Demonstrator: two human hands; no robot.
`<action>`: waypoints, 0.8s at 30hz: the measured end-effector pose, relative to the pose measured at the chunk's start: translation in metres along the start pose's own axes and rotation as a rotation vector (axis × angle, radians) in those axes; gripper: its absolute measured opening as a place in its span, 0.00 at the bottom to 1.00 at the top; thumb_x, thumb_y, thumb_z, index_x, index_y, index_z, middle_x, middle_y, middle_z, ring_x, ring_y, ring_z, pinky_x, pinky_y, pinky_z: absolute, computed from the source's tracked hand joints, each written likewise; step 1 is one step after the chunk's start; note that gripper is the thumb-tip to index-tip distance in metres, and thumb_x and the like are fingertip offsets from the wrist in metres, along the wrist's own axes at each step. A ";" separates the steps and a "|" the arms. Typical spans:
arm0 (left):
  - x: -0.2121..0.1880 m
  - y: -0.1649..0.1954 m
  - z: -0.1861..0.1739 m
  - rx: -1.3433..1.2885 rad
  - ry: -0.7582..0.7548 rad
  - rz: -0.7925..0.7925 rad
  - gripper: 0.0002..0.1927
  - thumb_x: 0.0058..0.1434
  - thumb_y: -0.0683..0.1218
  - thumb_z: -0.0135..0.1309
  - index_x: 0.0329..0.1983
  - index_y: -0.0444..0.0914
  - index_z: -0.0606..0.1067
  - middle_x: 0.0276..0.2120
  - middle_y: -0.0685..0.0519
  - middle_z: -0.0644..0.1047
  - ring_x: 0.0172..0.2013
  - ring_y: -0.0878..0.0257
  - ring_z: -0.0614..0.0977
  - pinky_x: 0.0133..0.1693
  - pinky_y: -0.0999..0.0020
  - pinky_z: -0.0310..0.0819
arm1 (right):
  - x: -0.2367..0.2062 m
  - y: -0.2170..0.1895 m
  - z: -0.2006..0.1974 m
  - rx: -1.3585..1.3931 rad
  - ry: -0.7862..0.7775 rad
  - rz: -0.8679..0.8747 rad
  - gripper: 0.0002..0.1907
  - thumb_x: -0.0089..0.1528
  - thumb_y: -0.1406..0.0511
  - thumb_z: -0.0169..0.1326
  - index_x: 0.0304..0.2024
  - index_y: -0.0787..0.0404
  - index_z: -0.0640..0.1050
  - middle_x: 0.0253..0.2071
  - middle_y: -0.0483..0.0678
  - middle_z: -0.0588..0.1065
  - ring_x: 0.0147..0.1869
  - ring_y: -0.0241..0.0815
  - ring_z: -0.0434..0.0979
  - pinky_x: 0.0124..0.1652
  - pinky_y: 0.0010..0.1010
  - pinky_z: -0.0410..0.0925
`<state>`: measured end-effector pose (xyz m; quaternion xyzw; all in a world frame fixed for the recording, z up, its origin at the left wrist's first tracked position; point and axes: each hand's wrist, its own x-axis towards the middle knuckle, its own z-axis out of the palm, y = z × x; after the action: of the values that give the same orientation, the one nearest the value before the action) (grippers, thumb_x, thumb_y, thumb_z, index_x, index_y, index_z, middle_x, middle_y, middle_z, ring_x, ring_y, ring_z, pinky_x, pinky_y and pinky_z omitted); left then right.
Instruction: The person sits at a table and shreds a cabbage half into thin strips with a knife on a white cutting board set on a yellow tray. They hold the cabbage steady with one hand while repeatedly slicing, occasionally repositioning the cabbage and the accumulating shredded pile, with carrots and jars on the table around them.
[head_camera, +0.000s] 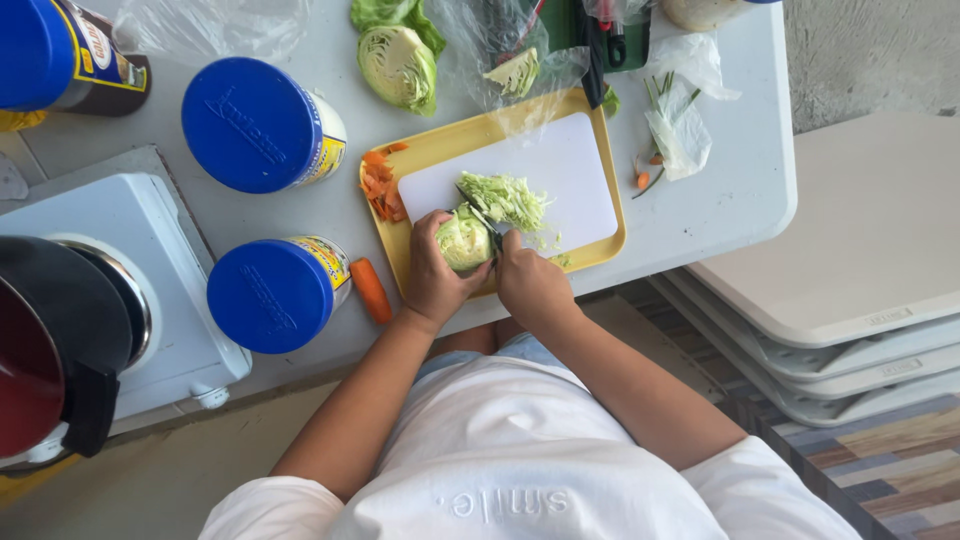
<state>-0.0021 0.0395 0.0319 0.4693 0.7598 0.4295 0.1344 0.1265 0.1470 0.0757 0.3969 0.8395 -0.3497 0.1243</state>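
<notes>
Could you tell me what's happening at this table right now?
A person is shredding cabbage. The left hand steadies a cabbage wedge on a white cutting board set in a yellow tray, while the right hand holds a knife against it. Shredded cabbage lies beside the blade.

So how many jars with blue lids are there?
3: one jar at the top-left corner, cut off by the frame; one lid beside the halved cabbage; one by the carrot. More may sit outside view.
</notes>
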 end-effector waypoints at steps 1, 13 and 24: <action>0.000 -0.003 0.001 0.005 -0.005 0.010 0.47 0.48 0.46 0.75 0.65 0.33 0.59 0.58 0.39 0.67 0.58 0.42 0.72 0.62 0.53 0.67 | 0.000 0.001 0.001 -0.003 -0.018 0.021 0.12 0.70 0.60 0.42 0.43 0.65 0.64 0.26 0.64 0.77 0.32 0.68 0.80 0.32 0.57 0.71; -0.003 -0.013 0.012 -0.007 0.001 -0.026 0.46 0.50 0.47 0.74 0.65 0.33 0.58 0.56 0.39 0.67 0.57 0.43 0.72 0.60 0.53 0.68 | -0.024 0.015 -0.011 0.059 -0.070 0.045 0.12 0.70 0.59 0.43 0.43 0.63 0.64 0.24 0.63 0.76 0.30 0.69 0.78 0.31 0.58 0.69; -0.005 -0.017 0.010 -0.008 -0.008 -0.013 0.47 0.51 0.47 0.74 0.66 0.32 0.58 0.58 0.38 0.67 0.58 0.42 0.71 0.62 0.52 0.67 | -0.009 0.011 0.004 0.002 -0.059 0.034 0.13 0.71 0.60 0.43 0.44 0.65 0.64 0.23 0.63 0.76 0.30 0.67 0.79 0.31 0.56 0.71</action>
<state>-0.0034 0.0377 0.0114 0.4655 0.7606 0.4296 0.1420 0.1403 0.1440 0.0718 0.4006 0.8284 -0.3597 0.1546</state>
